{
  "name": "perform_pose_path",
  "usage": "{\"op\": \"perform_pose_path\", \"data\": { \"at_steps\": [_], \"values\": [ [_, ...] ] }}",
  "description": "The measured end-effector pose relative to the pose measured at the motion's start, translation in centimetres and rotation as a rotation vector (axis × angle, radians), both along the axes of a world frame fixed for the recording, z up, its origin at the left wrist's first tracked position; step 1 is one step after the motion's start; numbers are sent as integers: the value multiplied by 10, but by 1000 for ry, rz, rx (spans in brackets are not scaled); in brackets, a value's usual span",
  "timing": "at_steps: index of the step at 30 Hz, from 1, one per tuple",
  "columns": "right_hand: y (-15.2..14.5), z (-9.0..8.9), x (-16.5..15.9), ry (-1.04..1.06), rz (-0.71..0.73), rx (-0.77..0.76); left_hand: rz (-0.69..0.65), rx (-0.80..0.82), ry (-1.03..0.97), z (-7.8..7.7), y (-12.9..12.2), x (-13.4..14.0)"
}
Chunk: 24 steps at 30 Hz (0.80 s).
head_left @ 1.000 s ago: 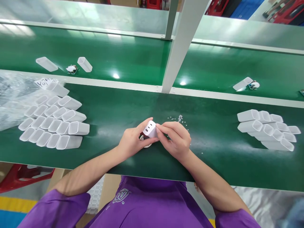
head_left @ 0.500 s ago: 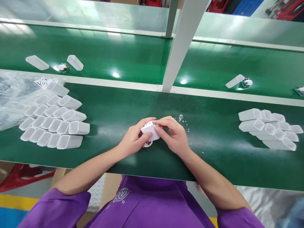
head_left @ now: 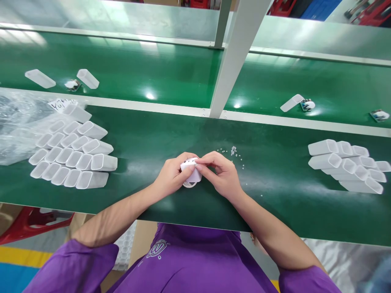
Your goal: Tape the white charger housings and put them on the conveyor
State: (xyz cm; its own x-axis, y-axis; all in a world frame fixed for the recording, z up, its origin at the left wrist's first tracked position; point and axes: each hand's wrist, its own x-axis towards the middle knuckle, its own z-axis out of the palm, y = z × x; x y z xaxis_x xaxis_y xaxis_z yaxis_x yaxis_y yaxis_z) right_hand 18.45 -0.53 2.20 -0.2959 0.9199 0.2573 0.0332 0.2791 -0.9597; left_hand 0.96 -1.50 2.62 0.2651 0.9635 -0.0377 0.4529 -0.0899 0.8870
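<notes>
Housing, white, slotted: left hand clamped on it; right hand pinched together at its corner; clear bits nearby on bench.

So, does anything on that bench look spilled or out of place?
Possibly the tiny clear bits just beyond the right hand: a loose cluster with strays around it, untidy beside the neatly stacked white shells. I can't tell whether they were spilled.

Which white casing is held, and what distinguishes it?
The white casing in the left hand, its end showing dark openings; the other casings lie unheld.
</notes>
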Motion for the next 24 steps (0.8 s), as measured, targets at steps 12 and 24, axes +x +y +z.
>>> {"op": "perform_pose_path", "data": {
  "at_steps": [12, 24],
  "values": [
    [-4, -3, -2, 98, 28, -83, 36, 53, 8, -2, 2, 0],
    [-2, -5, -2, 70, 19, -159, 16, -44, -7, -7, 5, -1]
  ]
}}
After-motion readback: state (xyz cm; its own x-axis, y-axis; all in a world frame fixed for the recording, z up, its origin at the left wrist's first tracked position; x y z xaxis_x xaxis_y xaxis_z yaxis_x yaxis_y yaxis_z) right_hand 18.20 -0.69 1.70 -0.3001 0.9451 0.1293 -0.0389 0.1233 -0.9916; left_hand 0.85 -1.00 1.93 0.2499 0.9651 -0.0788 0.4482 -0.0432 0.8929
